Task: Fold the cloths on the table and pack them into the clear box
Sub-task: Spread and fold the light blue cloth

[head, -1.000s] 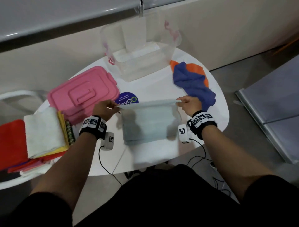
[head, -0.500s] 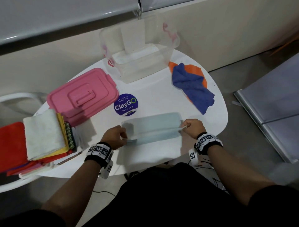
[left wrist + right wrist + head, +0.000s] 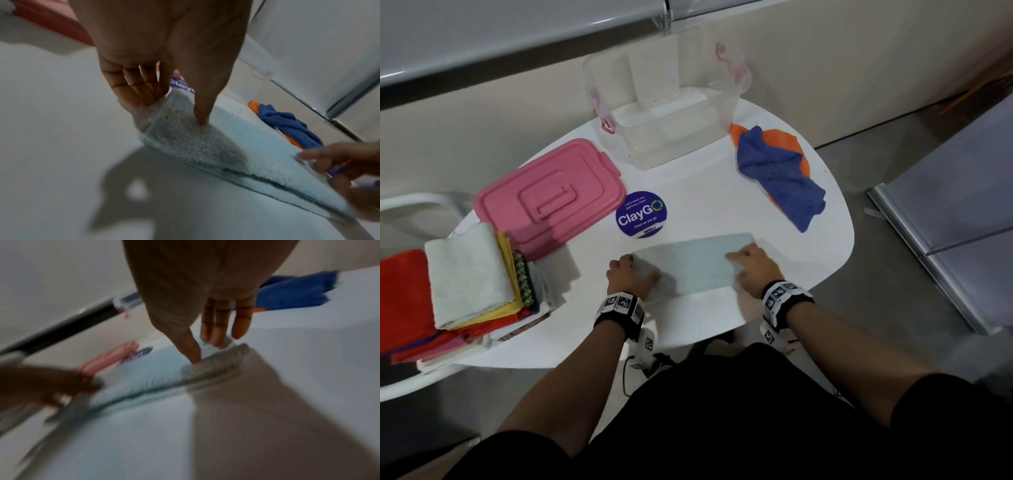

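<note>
A light blue cloth [image 3: 695,265] lies folded into a long strip on the white table [image 3: 705,192], close to its near edge. My left hand [image 3: 633,274] holds the strip's left end. In the left wrist view its thumb [image 3: 201,120] presses on top while curled fingers [image 3: 139,92] lift the edge of the cloth [image 3: 246,146]. My right hand [image 3: 750,269] rests on the right end. There its thumb [image 3: 194,359] and straight fingers [image 3: 218,337] press down on the cloth [image 3: 148,374]. The clear box [image 3: 671,137] stands open at the table's far side.
A crumpled blue cloth [image 3: 780,171] lies on an orange cloth [image 3: 786,137] at the right, beside the box. The pink lid [image 3: 551,195] and a round purple sticker [image 3: 641,213] are at left centre. A stack of folded cloths [image 3: 469,274] sits at the far left.
The cloth, held up by its top corners a second ago, has been laid down and folded into a narrow strip. Both hands now lie on its ends.
</note>
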Demonstrator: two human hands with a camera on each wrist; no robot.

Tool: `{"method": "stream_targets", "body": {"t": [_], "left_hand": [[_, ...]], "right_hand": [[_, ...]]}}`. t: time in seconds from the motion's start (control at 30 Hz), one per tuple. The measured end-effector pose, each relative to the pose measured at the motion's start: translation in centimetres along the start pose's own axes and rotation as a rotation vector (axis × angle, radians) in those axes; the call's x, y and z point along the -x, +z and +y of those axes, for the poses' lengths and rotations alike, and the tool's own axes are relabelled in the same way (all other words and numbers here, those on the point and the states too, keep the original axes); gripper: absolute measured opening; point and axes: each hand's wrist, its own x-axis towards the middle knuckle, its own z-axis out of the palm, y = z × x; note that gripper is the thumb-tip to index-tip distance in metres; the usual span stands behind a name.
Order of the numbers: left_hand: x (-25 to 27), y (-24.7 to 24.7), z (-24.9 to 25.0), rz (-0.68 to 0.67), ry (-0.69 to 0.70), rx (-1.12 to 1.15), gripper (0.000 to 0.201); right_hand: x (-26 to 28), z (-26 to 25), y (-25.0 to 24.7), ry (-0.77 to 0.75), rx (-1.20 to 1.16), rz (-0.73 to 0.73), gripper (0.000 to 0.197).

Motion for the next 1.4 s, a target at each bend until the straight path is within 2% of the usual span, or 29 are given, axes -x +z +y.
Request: {"method": "stream_targets", "body": {"t": [0.03,0.1,0.17,0.23,0.3,0.37,0.43,0.5,0.57,0.67,0.73,0.8,0.9,0.97,1.0,1.03,1.1,1.17,1.27,1.3,1.33,1.4], "left_hand": [[0.1,0.2,0.3,-0.004,-0.008,-0.005,0.076],[0.1,0.6,0.4,-0.029,-0.017,0.002,0.066],[0.2,0.9,0.0,-0.052,-0.033,0.121,0.054],[0.6,1.1,-0.8,-0.081,-0.067,0.252,0.049],[1.2,1.2,-2.2,-0.106,-0.099,0.355,0.063],[1.9,1.1,-3.9,-0.110,-0.141,0.470,0.085],[2.6,0.9,-5.3,-0.152,-0.185,0.554,0.098],[3.2,0.5,-6.1,-0.180,-0.195,0.599,0.082],[3.9,-0.1,-6.4,-0.218,-0.233,0.655,0.062],[4.5,-0.4,-6.5,-0.307,-0.307,0.736,0.051],[4.7,-0.3,-6.2,-0.328,-0.311,0.763,0.049],[4.7,0.0,-5.5,-0.312,-0.292,0.800,0.043],[4.6,-0.2,-4.0,-0.313,-0.256,0.904,0.037],[4.8,-0.9,-2.4,-0.352,-0.215,0.975,0.030],[4.9,-1.4,-1.5,-0.384,-0.188,0.994,0.025],[5.0,-1.9,-0.6,-0.422,-0.154,1.003,0.019],[4.6,-2.4,0.7,-0.489,-0.053,0.952,0.007],[3.4,-2.5,1.2,-0.424,0.082,0.766,0.012],[1.6,-2.1,0.8,-0.155,0.233,0.429,0.043],[1.3,-1.8,0.8,-0.161,0.259,0.362,0.055],[1.2,-1.4,0.8,-0.232,0.267,0.306,0.059],[1.0,-0.2,1.0,-0.408,0.256,0.223,0.043]], "right_hand": [[0.2,-0.4,0.6,-0.015,0.121,-0.053,0.064],[0.5,-0.9,1.2,0.023,0.227,-0.063,0.073],[0.5,-1.3,1.2,0.082,0.187,-0.054,0.073],[0.3,-1.8,0.7,0.120,0.061,0.026,0.061],[-0.3,-2.5,0.4,0.119,0.007,0.182,0.038],[-0.9,-3.0,0.6,0.135,-0.036,0.190,0.030],[-1.0,-3.4,1.6,0.132,-0.071,0.020,0.051],[-0.8,-3.9,2.9,0.058,0.071,-0.090,0.078],[-0.9,-4.4,3.8,0.001,0.237,-0.081,0.096],[-1.6,-5.5,3.1,0.023,0.316,-0.121,0.118],[-2.3,-6.1,2.5,-0.011,0.326,-0.155,0.119],[-2.4,-7.1,2.4,-0.154,0.297,-0.189,0.118],[-0.8,-9.0,3.2,-0.354,0.175,-0.391,0.125],[0.6,-9.8,4.0,-0.369,0.081,-0.463,0.129],[1.2,-10.0,4.2,-0.348,0.025,-0.453,0.124],[1.6,-10.2,4.3,-0.324,-0.050,-0.409,0.111],[1.9,-9.9,3.9,-0.258,-0.178,-0.318,0.063],[1.9,-9.4,3.2,-0.147,-0.230,-0.288,0.016],[2.2,-8.2,2.1,-0.067,-0.277,-0.288,0.032],[2.4,-7.7,2.0,-0.067,-0.271,-0.284,0.031],[2.6,-7.2,1.7,-0.065,-0.251,-0.292,0.024],[2.8,-6.1,1.8,-0.065,-0.267,-0.278,0.010]]}}
